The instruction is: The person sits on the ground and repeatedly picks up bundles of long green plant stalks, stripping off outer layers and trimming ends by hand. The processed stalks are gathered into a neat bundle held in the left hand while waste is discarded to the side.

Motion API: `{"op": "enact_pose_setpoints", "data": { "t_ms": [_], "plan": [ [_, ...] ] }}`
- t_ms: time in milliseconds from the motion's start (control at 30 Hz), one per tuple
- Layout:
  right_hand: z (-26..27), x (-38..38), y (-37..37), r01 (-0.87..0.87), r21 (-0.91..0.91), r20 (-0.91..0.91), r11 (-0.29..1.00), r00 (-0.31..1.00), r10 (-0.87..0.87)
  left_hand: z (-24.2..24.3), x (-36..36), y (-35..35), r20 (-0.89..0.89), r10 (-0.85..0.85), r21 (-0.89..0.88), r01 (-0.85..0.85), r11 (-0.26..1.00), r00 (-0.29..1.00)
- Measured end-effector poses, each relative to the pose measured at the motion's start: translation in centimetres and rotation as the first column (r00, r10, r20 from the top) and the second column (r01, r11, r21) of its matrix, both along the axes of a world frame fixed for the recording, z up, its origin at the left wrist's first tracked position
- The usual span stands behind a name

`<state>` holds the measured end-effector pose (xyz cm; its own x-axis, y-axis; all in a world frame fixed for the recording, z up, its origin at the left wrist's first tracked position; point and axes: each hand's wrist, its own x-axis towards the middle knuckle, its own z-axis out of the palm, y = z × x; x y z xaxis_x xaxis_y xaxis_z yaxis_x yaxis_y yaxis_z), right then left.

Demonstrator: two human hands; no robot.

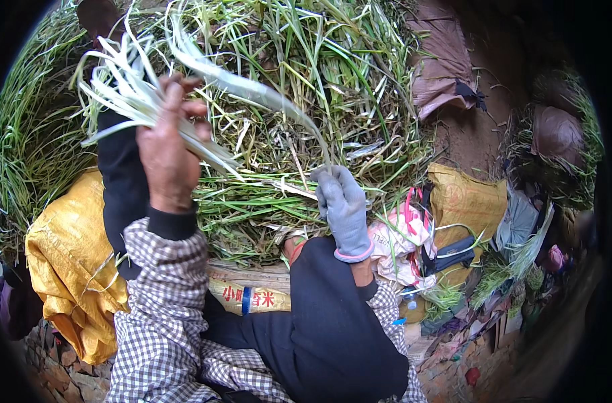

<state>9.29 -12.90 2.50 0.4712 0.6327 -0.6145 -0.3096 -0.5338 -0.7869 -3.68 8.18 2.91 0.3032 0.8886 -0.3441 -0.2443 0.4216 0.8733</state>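
Bare and raised at the left, my left hand [170, 151] grips a loose bundle of pale, white-green plant stalks [129, 88]. Their leafy ends fan out to the upper left, and the cut-looking ends point down to the right. My right hand [345, 206], in a grey knit glove with a pink cuff, pinches the thin end of one long pale leaf strip [265, 95]. That strip arcs up and left, blurred along its length. Beneath both hands spreads a heap of green and withered stalks and leaves [306, 75].
A yellow woven sack [69, 272] lies at the left, another yellow sack [464, 194] at the right. Beside my right knee is a crumpled pink-white bag [401, 242]. A brown plastic sheet [442, 60] lies at the upper right, near bare ground [467, 146]. Brick rubble [64, 373] shows lower left.
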Motion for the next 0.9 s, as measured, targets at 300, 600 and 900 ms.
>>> {"op": "enact_pose_setpoints", "data": {
  "t_ms": [300, 600, 900],
  "plan": [
    [-0.1, -1.4, 1.7, -0.329, 0.108, 0.171, 0.938, 0.936, 0.309, -1.0, 1.8, -8.4, 0.279, -0.27, -0.398, 0.366, 0.841, 0.922],
    [-0.8, 0.8, -5.8, -0.207, -0.199, 0.176, 0.958, 0.954, 0.243, 2.0, -0.8, -1.2, 0.372, -0.017, -0.042, 0.035, 0.998, 0.928],
    [-1.7, 4.9, 3.5, -0.158, -0.016, 0.756, 0.987, 0.645, 0.115, 1.1, 0.9, -1.1, 0.51, -0.104, -0.243, 0.259, 0.935, 0.854]
  ]
}}
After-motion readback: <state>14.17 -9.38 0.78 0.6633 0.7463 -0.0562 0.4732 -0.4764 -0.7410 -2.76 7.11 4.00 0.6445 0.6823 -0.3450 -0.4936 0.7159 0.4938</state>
